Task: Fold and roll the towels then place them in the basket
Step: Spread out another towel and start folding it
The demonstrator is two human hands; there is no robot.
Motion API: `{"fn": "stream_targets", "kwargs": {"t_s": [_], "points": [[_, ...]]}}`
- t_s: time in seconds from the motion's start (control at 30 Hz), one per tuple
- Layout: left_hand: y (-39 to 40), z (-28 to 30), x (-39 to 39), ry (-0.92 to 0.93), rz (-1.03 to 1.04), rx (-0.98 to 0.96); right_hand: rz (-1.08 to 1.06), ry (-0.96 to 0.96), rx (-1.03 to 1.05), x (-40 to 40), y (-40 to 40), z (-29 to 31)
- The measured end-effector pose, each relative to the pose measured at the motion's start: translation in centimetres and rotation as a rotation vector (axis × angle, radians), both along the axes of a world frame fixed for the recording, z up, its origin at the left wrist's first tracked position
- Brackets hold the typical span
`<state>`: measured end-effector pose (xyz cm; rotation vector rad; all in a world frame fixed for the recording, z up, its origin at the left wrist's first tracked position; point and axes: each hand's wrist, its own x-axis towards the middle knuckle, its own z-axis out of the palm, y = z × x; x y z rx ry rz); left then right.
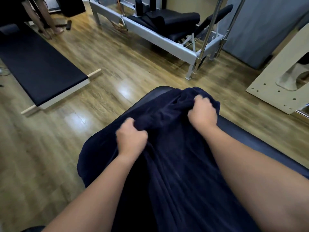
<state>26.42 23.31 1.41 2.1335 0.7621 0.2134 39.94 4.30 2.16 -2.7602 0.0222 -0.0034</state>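
— Hands? Left hand [132, 136] and right hand [202, 111] both fisted, bunching the navy towel [175, 156].
— Towel's where?
— Draped over a dark padded bench [250, 136], wooden floor [117, 67] around.

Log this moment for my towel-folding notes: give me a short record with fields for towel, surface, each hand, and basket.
towel: dark blue towel, bunched at its far end, draped over the bench
surface: padded bench
left hand: left hand grips the towel
right hand: right hand grips the towel, farther away
basket: not in view
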Motion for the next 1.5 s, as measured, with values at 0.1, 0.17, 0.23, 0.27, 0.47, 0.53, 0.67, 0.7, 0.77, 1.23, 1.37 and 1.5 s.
{"fn": "stream_targets", "kwargs": {"t_s": [0.1, 0.17, 0.23, 0.27, 0.47, 0.53, 0.67, 0.7, 0.77, 1.23, 1.37, 1.5], "points": [[0.9, 1.7, -0.8, -0.205, -0.009, 0.431, -0.014, -0.213, 0.15, 1.6, 0.5, 0.9], [0.6, 1.1, -1.5, -0.157, -0.103, 0.583, -0.036, -0.099, 0.143, 2.1, 1.3, 0.7], [1.2, 0.3, -1.7, 0.114, -0.124, 0.436, 0.022, 0.121, 0.011, 1.7, 1.6, -0.4], [2.0, -0.3, -1.6, 0.243, -0.095, 0.331, 0.096, 0.201, -0.063, 1.4, 1.5, -1.2], [4.0, -3.9, -2.0, 0.575, -0.102, -0.063, 0.115, 0.149, 0.025, -2.0, 0.3, -5.5], [3.9, -4.4, -1.8, 0.42, 0.006, -0.188, -0.02, 0.015, 0.13, -2.1, 0.2, -5.4], [4.3, -3.6, -0.9, 0.164, 0.181, -0.499, -0.283, 0.154, 0.106, -0.1, -0.7, -4.4], [4.5, -3.3, -0.7, 0.129, 0.118, -0.509, -0.277, 0.187, 0.064, 0.3, -0.8, -4.1], [4.7, -3.2, -0.6, 0.097, -0.028, -0.524, -0.248, 0.181, -0.005, 0.7, -1.0, -4.0], [2.0, -5.5, -0.3, 0.253, -0.331, -0.199, -0.296, 0.268, 0.09, 3.5, -2.1, -2.2], [3.6, -4.8, -0.4, 0.147, -0.045, -0.496, -0.438, -0.099, 0.241, 6.0, -3.5, -0.1], [6.7, -4.3, -1.7, 0.122, 0.056, -0.564, -0.335, -0.025, 0.282, 7.4, -4.6, -0.3]]}}
